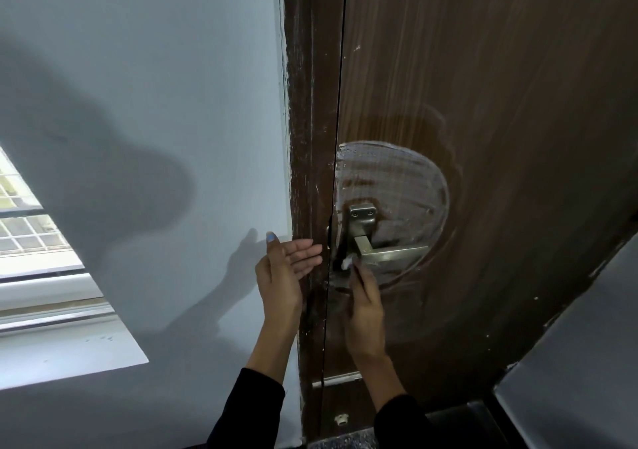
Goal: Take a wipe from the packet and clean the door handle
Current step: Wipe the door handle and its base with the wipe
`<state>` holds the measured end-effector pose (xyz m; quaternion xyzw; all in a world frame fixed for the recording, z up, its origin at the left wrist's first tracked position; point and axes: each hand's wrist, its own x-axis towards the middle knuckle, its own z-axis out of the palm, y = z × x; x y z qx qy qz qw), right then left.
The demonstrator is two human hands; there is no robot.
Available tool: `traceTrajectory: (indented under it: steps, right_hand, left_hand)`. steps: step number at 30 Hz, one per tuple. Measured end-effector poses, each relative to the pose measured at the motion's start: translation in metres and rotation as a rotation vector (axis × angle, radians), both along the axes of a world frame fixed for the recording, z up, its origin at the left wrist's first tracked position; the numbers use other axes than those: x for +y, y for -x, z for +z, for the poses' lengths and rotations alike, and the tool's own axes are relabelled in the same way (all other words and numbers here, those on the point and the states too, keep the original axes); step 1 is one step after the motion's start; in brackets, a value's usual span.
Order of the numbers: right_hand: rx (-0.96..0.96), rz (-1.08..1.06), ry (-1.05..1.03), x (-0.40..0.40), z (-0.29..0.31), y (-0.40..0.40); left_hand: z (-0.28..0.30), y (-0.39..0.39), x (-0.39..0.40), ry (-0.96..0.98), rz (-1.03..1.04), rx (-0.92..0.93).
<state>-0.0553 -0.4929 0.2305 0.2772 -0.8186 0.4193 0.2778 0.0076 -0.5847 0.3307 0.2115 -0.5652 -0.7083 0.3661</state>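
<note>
A metal lever door handle sticks out from a dark brown wooden door, under its screwed mounting plate. My right hand is just below the handle's inner end and pinches a small white wipe against it. My left hand is raised beside the door frame, palm flat, fingers apart, holding nothing. Wet smear marks ring the door surface around the handle. The wipe packet is not in view.
A pale blue wall fills the left side, with a window and white sill at lower left. A grey wall panel stands at lower right. A small door stopper sits near the floor.
</note>
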Motion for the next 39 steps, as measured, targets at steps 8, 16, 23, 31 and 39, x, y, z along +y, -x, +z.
traceTrajectory:
  steps: [8,16,23,31,39]
  right_hand:
    - [-0.372,-0.222,0.631,-0.022,0.032,0.012]
    - [-0.677,-0.354,0.933,-0.024,0.041,0.026]
    - [-0.711,-0.289,0.948,-0.033,0.038,0.013]
    - [-1.506,0.085,1.554,-0.031,0.071,0.013]
    - [-1.648,0.482,1.649,-0.020,0.095,0.008]
  left_hand:
    - [-0.001,0.004,0.000,0.015,-0.021,-0.010]
    - [0.001,0.007,-0.004,0.040,-0.034,-0.038]
    - [0.005,0.016,-0.004,0.030,-0.044,-0.043]
    - [0.009,0.026,0.003,0.036,-0.072,-0.037]
    - [0.007,0.023,0.000,0.044,-0.049,-0.010]
